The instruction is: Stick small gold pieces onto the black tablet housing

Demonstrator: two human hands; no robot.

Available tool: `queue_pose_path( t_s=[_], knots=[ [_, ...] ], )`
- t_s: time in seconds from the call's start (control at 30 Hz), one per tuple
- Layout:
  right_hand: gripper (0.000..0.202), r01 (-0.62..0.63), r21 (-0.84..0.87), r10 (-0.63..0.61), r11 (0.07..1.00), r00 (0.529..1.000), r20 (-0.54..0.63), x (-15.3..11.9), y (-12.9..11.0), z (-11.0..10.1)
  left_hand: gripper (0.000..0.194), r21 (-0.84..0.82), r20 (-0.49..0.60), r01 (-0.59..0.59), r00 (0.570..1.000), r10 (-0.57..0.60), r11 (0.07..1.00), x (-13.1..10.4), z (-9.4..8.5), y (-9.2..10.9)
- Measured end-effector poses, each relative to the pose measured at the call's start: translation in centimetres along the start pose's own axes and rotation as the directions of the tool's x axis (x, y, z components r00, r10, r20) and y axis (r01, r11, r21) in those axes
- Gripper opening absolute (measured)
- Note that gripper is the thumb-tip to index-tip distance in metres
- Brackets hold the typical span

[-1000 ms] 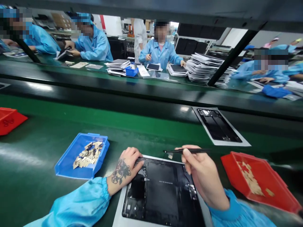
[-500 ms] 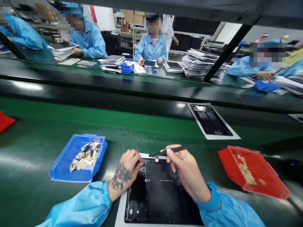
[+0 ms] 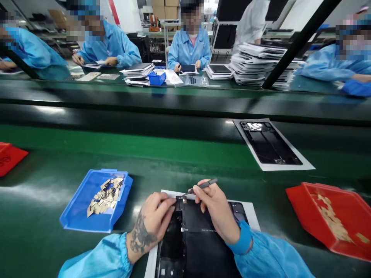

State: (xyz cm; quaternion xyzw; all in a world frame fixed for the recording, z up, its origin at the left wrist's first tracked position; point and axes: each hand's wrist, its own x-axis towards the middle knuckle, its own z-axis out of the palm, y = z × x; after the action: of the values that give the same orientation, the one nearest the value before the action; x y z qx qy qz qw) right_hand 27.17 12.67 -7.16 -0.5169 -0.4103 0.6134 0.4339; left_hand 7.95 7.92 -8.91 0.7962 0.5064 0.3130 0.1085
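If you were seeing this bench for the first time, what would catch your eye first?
At the near edge, the left hand and the right hand meet over an opened dark tablet shell, the right hand holding tweezers tip-down at the shell's top edge. A blue tray of small parts sits to the left, a red tray to the right.

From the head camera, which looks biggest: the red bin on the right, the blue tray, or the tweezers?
1. Red bin, though it sits closer and is cut off by the frame edge.
2. Blue tray, nearly as big.
3. Tweezers, held in the right hand.
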Motion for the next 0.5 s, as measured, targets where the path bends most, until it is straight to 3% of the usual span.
queue_pose_path(
  t_s=[0.1, 0.17, 0.33, 0.5],
  knots=[
    [0.034, 0.004, -0.043, -0.003, 0.999, 1.000, 0.021, 0.0, 0.4, -0.1, 0.022, 0.178, -0.016, -0.198, 0.979, 0.204, 0.964, -0.1, 0.0, 0.2],
    [0.032, 0.024, -0.105, -0.021, 0.994, 0.999, 0.039, -0.1, 0.8, -0.1, 0.019, 0.200, 0.020, -0.267, 0.963, 0.269, 0.943, -0.1, -0.1, 0.3],
    [0.024, 0.109, -0.292, -0.096, 0.950, 0.994, 0.058, -0.4, 1.6, -0.2, 0.020, 0.140, 0.065, -0.333, 0.943, 0.327, 0.933, 0.0, -0.1, 0.1],
    [0.019, 0.155, -0.330, -0.134, 0.931, 0.987, 0.086, -0.4, 1.6, -0.2, 0.020, 0.114, 0.065, -0.330, 0.944, 0.325, 0.937, -0.1, 0.0, 0.1]
  ],
)
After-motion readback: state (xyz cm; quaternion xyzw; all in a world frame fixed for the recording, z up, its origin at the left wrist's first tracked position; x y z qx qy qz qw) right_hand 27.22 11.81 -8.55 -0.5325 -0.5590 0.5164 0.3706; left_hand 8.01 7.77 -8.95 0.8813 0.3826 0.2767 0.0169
